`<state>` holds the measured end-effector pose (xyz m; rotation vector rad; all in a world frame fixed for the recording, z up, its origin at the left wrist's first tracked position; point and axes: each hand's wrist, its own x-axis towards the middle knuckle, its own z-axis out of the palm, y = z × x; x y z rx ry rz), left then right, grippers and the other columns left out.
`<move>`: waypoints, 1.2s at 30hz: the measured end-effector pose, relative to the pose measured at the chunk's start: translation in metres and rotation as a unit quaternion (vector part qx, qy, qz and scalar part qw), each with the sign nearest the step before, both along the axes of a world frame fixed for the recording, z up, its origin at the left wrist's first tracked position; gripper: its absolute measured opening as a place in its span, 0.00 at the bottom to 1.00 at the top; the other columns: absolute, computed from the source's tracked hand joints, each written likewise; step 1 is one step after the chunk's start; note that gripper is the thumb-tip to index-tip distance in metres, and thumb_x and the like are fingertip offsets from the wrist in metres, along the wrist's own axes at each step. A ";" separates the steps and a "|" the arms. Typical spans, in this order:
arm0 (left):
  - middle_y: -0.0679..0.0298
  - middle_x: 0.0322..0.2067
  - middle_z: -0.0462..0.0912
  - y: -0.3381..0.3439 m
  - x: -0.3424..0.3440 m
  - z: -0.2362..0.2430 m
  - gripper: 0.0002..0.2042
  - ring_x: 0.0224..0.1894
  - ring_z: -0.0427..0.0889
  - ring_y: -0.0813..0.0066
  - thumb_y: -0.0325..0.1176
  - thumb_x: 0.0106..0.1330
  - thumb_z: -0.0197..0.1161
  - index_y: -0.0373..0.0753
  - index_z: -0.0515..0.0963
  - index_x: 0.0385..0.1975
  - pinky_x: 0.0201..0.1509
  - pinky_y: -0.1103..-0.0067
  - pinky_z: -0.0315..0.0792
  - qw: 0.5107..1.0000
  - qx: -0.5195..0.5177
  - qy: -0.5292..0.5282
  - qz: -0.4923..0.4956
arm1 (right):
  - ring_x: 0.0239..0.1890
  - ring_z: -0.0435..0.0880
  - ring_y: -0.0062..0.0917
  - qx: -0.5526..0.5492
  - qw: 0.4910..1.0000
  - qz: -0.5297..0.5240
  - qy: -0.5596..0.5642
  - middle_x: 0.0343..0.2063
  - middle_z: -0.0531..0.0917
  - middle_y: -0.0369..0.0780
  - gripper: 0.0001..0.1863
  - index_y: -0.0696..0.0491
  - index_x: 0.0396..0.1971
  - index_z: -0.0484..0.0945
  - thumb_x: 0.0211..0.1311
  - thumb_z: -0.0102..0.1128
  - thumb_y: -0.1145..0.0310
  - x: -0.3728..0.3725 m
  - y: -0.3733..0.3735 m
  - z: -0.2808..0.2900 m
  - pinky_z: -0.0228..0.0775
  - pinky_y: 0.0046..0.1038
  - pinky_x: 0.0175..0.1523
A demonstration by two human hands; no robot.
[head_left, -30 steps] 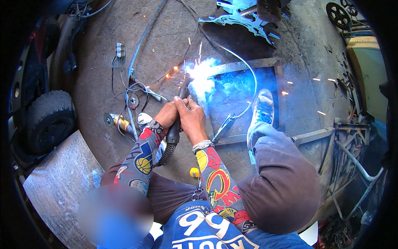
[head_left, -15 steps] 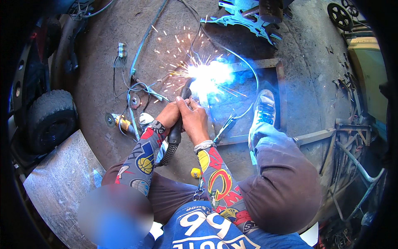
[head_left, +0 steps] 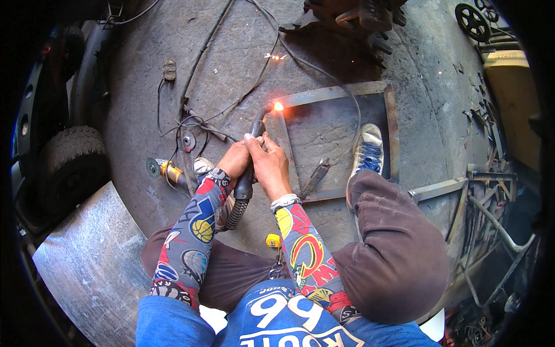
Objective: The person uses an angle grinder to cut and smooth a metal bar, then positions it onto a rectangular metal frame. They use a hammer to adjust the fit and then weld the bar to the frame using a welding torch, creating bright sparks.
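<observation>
Both my hands grip a black welding torch (head_left: 245, 184) with a coiled cable guard at its lower end. My left hand (head_left: 234, 159) wraps the handle from the left; my right hand (head_left: 270, 165) closes round it from the right, thumb on top. The torch's bent neck points at the far left corner of a rectangular metal frame (head_left: 355, 89) lying on the floor. A small orange glow (head_left: 278, 107) shows at that corner, at the torch tip. Near the frame's lower left corner lies a dark clamp-like tool (head_left: 316, 175).
An angle grinder (head_left: 171, 172) with a yellow body lies left of my left foot. Cables (head_left: 199, 63) cross the concrete floor. A tape measure (head_left: 273, 240) lies between my legs. A tyre (head_left: 74, 165) and sheet metal (head_left: 87, 248) stand left; scrap metal bars (head_left: 491, 191) crowd the right.
The bright blue-white arc and its spray of sparks have gone out, leaving a small orange glow and a few sparks. My hands and the torch have barely moved.
</observation>
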<state>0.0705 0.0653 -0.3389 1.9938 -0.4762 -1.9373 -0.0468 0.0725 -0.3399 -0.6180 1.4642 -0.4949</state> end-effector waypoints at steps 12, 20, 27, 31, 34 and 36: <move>0.65 0.44 0.85 -0.002 0.004 0.002 0.21 0.44 0.82 0.78 0.50 0.79 0.54 0.36 0.81 0.51 0.47 0.78 0.76 0.999 0.016 -0.005 -0.049 | 0.38 0.88 0.27 -0.017 1.000 -0.009 0.012 0.39 0.88 0.50 0.43 0.66 0.63 0.75 0.64 0.64 0.40 0.007 0.007 -0.016 0.79 0.28 0.40; 0.65 0.40 0.84 -0.002 0.006 0.000 0.21 0.39 0.82 0.78 0.50 0.79 0.54 0.36 0.80 0.50 0.42 0.78 0.77 0.998 0.025 -0.008 -0.050 | 0.57 0.84 0.50 0.025 1.000 0.016 -0.001 0.52 0.83 0.61 0.47 0.62 0.65 0.74 0.61 0.60 0.34 0.003 0.003 -0.009 0.74 0.39 0.62; 0.63 0.41 0.85 -0.002 0.004 0.004 0.21 0.40 0.83 0.77 0.51 0.79 0.54 0.36 0.79 0.50 0.41 0.77 0.78 0.998 0.010 -0.008 -0.062 | 0.57 0.84 0.50 -0.004 1.000 -0.002 0.021 0.52 0.83 0.61 0.47 0.63 0.65 0.74 0.61 0.61 0.35 0.003 0.003 -0.006 0.74 0.38 0.62; 0.64 0.41 0.85 -0.002 0.003 0.006 0.22 0.40 0.83 0.77 0.52 0.79 0.55 0.36 0.80 0.49 0.41 0.77 0.78 0.999 -0.006 0.000 -0.054 | 0.54 0.85 0.41 -0.006 1.000 0.008 0.007 0.51 0.85 0.58 0.46 0.65 0.66 0.72 0.64 0.62 0.38 0.002 0.003 -0.007 0.76 0.33 0.57; 0.64 0.40 0.85 -0.003 0.003 0.006 0.22 0.39 0.82 0.78 0.52 0.79 0.55 0.36 0.81 0.48 0.39 0.78 0.78 0.998 0.020 0.009 -0.058 | 0.55 0.85 0.45 0.012 1.000 0.013 0.009 0.51 0.84 0.59 0.46 0.63 0.66 0.73 0.63 0.62 0.37 0.001 0.002 -0.005 0.76 0.35 0.59; 0.65 0.41 0.85 -0.003 0.003 0.005 0.21 0.39 0.82 0.79 0.51 0.79 0.55 0.37 0.81 0.48 0.41 0.78 0.77 0.998 0.023 -0.018 -0.061 | 0.56 0.85 0.49 0.010 1.000 0.006 0.016 0.51 0.84 0.60 0.46 0.61 0.66 0.74 0.61 0.62 0.36 0.001 0.001 -0.002 0.75 0.38 0.61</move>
